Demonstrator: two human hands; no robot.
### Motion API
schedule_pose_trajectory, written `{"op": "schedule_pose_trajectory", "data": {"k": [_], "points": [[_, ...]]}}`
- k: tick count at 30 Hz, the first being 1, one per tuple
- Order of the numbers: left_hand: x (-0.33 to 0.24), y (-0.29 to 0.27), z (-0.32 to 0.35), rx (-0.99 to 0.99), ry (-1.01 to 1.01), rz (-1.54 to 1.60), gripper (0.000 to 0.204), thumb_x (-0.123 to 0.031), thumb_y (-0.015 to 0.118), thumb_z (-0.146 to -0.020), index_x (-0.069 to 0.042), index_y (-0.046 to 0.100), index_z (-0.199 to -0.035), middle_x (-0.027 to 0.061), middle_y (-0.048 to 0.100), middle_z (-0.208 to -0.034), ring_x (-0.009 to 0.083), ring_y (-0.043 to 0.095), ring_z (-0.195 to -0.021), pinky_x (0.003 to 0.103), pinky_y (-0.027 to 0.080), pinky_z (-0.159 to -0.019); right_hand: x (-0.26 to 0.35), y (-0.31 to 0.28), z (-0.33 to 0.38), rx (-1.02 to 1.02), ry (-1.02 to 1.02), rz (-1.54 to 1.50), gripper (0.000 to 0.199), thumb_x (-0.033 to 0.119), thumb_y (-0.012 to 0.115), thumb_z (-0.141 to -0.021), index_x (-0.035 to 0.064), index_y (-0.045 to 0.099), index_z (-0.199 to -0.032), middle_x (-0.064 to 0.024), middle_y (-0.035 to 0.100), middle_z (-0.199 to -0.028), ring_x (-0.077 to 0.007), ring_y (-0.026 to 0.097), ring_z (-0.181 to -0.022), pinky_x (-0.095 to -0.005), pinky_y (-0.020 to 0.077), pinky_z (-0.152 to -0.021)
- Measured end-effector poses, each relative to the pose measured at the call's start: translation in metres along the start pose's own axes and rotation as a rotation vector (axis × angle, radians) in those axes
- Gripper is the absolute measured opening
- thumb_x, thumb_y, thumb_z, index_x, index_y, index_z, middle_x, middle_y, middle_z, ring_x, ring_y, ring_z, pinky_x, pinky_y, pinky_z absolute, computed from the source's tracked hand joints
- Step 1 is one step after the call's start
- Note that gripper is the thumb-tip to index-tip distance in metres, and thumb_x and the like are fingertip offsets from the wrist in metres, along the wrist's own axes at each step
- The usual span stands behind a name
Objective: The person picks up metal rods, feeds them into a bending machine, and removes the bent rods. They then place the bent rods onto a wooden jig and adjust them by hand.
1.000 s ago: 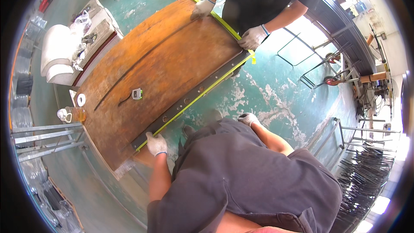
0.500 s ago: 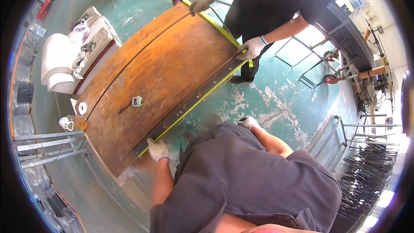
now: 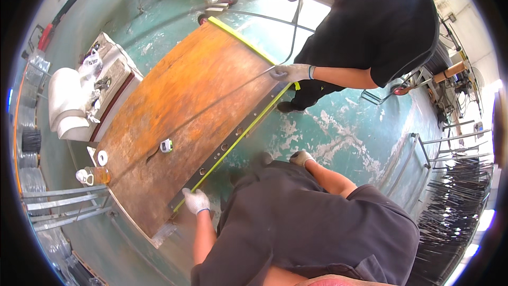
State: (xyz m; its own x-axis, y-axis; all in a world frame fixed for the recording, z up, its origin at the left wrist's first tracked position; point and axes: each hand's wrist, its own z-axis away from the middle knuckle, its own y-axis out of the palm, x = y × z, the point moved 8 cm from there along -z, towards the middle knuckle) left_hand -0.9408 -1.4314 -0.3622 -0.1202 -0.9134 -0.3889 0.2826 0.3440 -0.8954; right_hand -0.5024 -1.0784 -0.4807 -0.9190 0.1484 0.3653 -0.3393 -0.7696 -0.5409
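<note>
A large brown, worn worktable [image 3: 174, 111] slopes away to my upper right, with a perforated metal strip and yellow-green edging [image 3: 233, 147] along its near side. My left hand [image 3: 196, 201], in a pale knitted glove, is closed on the table edge near the strip's lower end; its lower fingers are hidden. Away from the table, my right hand [image 3: 301, 159], also gloved, is low in front of my body; its fingers are too unclear to judge. Across the table, a co-worker's gloved hands [image 3: 292, 72] hold a thin dark metal rod frame [image 3: 227, 93] raised above the surface.
On the table lie a tape measure [image 3: 166, 145] and a white tape roll [image 3: 102, 157]. A jug of amber liquid [image 3: 98, 175] stands at its left corner. Beyond is a bench with white rolls [image 3: 66, 96]. Metal rails [image 3: 63, 204] are at left, dark rods [image 3: 455, 206] at right.
The co-worker has raised the rod frame off the table and drawn it up and to the right. My left hand stays at the table edge, my right hand low.
</note>
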Motion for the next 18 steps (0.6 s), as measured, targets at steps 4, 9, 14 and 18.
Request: {"op": "schedule_pose_trajectory", "data": {"k": [4, 9, 14, 18], "points": [[0.013, 0.007, -0.003, -0.037, 0.012, -0.020, 0.041, -0.016, 0.067, -0.088, 0.004, 0.056, -0.122, 0.0326, 0.068, -0.116, 0.0493, 0.067, -0.109, 0.054, 0.052, -0.094, -0.004, 0.002, 0.004, 0.021, 0.053, -0.007, 0.045, 0.038, 0.075, -0.084, 0.0116, 0.080, -0.120, -0.0132, 0.077, -0.123, -0.0288, 0.071, -0.117, -0.0378, 0.0531, -0.104], [0.014, 0.013, -0.005, -0.079, 0.050, -0.011, 0.033, -0.014, 0.065, -0.089, 0.004, 0.056, -0.115, 0.0318, 0.065, -0.109, 0.0496, 0.067, -0.101, 0.056, 0.050, -0.089, -0.003, 0.000, 0.001, 0.003, 0.032, 0.046, 0.046, 0.038, 0.071, -0.084, 0.0137, 0.079, -0.123, -0.0126, 0.076, -0.126, -0.0293, 0.070, -0.120, -0.0378, 0.0527, -0.105], [-0.001, 0.003, 0.002, -0.065, 0.047, 0.029, 0.030, -0.012, 0.064, -0.091, 0.004, 0.055, -0.115, 0.0335, 0.065, -0.111, 0.0511, 0.066, -0.105, 0.056, 0.050, -0.088, -0.006, 0.000, 0.006, -0.008, 0.044, 0.048, 0.047, 0.040, 0.070, -0.083, 0.0144, 0.079, -0.121, -0.0134, 0.076, -0.125, -0.0304, 0.071, -0.118, -0.0383, 0.0532, -0.105], [0.009, 0.005, -0.001, -0.079, 0.036, 0.003, 0.030, -0.012, 0.064, -0.092, 0.004, 0.056, -0.116, 0.0331, 0.067, -0.113, 0.0509, 0.066, -0.106, 0.056, 0.050, -0.090, -0.007, 0.008, -0.003, 0.019, 0.034, 0.080, 0.047, 0.041, 0.069, -0.083, 0.0145, 0.079, -0.121, -0.0138, 0.075, -0.125, -0.0318, 0.070, -0.118, -0.0396, 0.0534, -0.104]]}}
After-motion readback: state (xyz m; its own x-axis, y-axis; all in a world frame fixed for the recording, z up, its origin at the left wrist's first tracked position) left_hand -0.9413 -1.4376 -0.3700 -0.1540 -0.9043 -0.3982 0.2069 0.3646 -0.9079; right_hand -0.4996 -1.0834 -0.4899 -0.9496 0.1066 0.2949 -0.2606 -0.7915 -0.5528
